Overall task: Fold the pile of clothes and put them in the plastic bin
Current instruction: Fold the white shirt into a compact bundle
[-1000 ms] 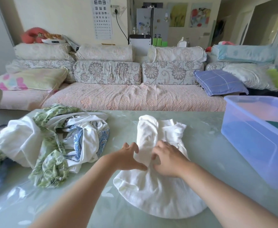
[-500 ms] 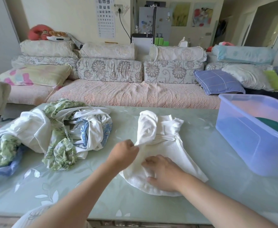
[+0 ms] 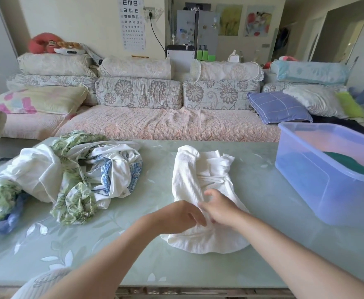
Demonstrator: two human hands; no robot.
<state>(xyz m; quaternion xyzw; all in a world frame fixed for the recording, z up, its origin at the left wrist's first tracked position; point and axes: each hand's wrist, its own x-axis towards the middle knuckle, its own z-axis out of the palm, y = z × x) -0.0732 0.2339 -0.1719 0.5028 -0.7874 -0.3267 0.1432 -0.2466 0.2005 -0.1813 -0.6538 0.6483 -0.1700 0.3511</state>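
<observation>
Left of the plastic bin (image 3: pixel 306 190), on the pale green table (image 3: pixel 133 260), a white ribbed garment (image 3: pixel 187 173) is lying partly bunched, its far end rolled up and its near end spreading in a rounded hem toward the person. Both hands are working at the near half of it. The right hand (image 3: pixel 222 209), the nearer of the two to the bin, is sitting on the cloth with its thumb raised and its fingers curling into a fold, gripping the garment. The left hand (image 3: pixel 176 215) is reaching across to meet it, its fingers lying over the garment's left edge. Blur is hiding whether they are pinching the cloth or only pressing on it, so I cannot tell. Farther left, well apart from the bin and beyond the white garment, the unfolded pile of clothes (image 3: pixel 79 169) is sitting in a heap of white, green-leaf and blue-print fabric. Inside the bin a dark green garment (image 3: pixel 349 162) is lying. Behind the bin a sofa (image 3: pixel 155 124) is running along the table's far edge, with a blue checked pillow (image 3: pixel 278 106) leaning on it just beyond the bin's far left corner.
</observation>
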